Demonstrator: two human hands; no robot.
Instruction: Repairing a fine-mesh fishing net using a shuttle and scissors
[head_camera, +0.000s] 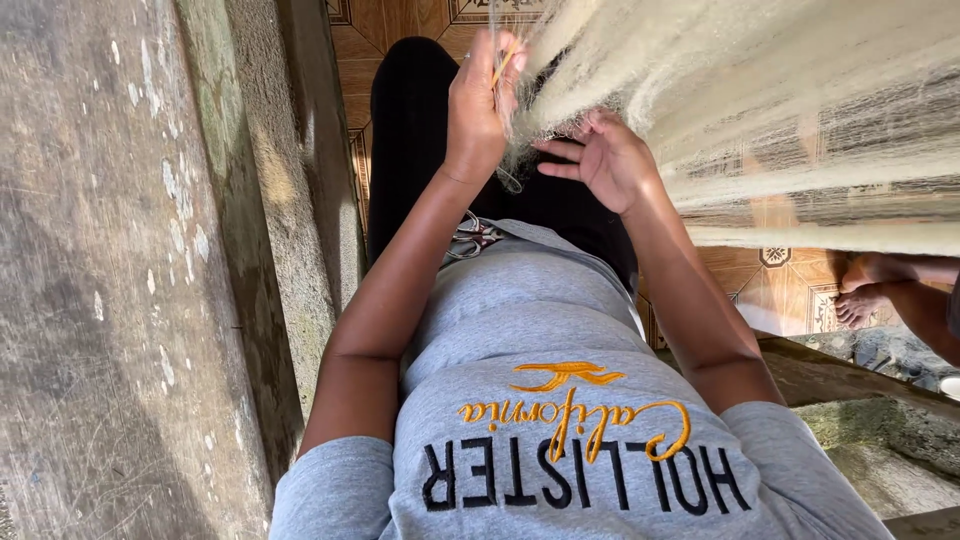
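The left hand (480, 105) is raised above the lap, forearm running up from the bent elbow, wrist slightly cocked. Its fingers (503, 62) are pinched shut on a thin orange tool (503, 66) — a slim stick or needle, too small to tell which — held right against the pale netting (720, 90). The right hand (605, 160) sits lower and just beside it, palm turned up toward the camera, fingers spread and loosely curled, their tips tucked into the bunched lower edge of the netting; whether they truly grip the mesh cannot be told. The netting hangs in cream-coloured folds from the upper right, draping down to both hands and over the black-clad lap (420, 130). A pair of scissors (470, 238) lies on the grey shirt (540, 330), below the left wrist. At the right edge another person's bare foot (860, 300) rests on the patterned floor tiles (790, 290).
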